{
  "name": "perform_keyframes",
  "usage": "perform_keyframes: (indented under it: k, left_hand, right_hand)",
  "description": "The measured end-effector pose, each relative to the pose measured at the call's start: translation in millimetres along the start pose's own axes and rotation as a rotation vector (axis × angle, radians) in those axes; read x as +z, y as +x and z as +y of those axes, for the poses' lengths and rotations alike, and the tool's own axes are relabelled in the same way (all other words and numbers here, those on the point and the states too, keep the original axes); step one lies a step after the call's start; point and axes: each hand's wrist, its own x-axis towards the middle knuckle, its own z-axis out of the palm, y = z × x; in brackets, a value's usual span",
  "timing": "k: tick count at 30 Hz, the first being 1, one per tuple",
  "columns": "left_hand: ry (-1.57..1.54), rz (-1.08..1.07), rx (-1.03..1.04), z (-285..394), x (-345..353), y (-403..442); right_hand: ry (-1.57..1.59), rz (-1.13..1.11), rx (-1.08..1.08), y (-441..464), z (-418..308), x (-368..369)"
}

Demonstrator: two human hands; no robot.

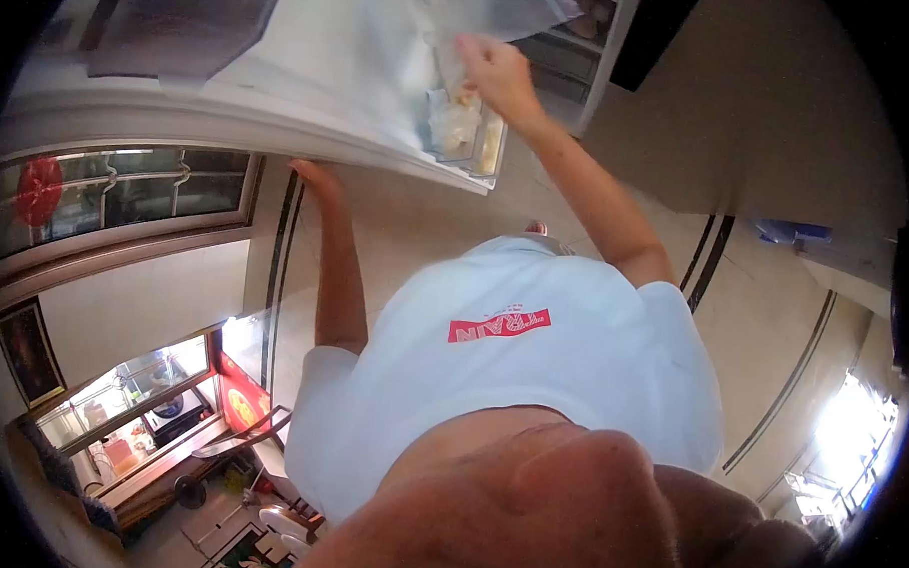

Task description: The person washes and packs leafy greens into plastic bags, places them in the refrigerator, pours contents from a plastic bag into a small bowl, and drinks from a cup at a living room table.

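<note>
My right hand (pixel 497 75) is raised at the top centre, its fingers closed on a clear plastic bag (pixel 509 14). Just below it, wrapped pale items (pixel 455 122) sit in a clear rack (pixel 488 150) on the inner side of a white door (pixel 359 152). My left hand (pixel 323 183) is at the lower edge of that door, its fingers against the edge and partly hidden.
White-framed shelves (pixel 567 63) stand at the top right, beside a dark panel edge. Dark translucent sheets (pixel 188 24) are at the upper left. Lower left are a barred window (pixel 127 187) and a cluttered area. A blue item (pixel 795 232) lies at the right.
</note>
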Motion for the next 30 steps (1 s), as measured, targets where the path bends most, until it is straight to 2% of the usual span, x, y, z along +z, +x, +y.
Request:
perform_keyframes:
  k: [1,4,7,10,13,15,17,20,23,26,29,30]
  left_hand:
    - [-0.013,0.009,0.034,2.5,3.4,-2.5]
    - [0.006,-0.041,-0.036,-19.5,-15.5,-2.0]
    - [-0.022,-0.055,-0.063,16.3,6.7,-9.8]
    - [0.103,0.097,0.031,-25.9,-7.4,-4.4]
    - [0.057,0.078,-0.098,-14.6,-2.6,-14.2]
    - [0.161,0.030,-0.132,-17.3,-5.8,-14.3]
    - [0.212,-0.051,-0.098,-28.1,-14.6,-17.4]
    - [0.216,-0.214,0.031,-23.0,-13.9,-7.3]
    - [0.287,-0.376,0.159,33.1,4.9,-23.7]
    - [0.447,-0.483,-0.053,42.1,1.3,-35.5]
    - [0.591,-0.655,-0.137,62.1,13.4,-43.1]
    - [0.534,-0.726,0.052,57.8,17.8,-36.6]
  right_hand:
    - [-0.200,-0.055,-0.040,6.0,-6.7,12.0]
    - [-0.511,-0.349,-0.136,-5.2,-31.1,43.8]
    - [-0.499,-0.092,-0.430,0.0,-21.6,57.4]
    - [-0.309,0.318,-0.656,31.6,-15.3,66.7]
    - [-0.377,0.001,-0.487,54.9,12.4,88.6]
    - [-0.958,-0.396,-0.567,65.6,78.9,109.2]
    - [-0.907,-0.321,-0.751,58.0,107.6,111.9]
    - [-0.896,-0.563,-0.473,52.7,55.0,87.5]
    - [-0.762,-0.118,-0.628,20.0,7.6,50.3]
    - [-0.571,0.171,-0.479,-38.7,6.3,9.6]
    - [-0.600,0.364,-0.057,-130.7,63.5,-26.1]
    - [-0.598,0.464,0.107,-171.3,93.7,-29.9]
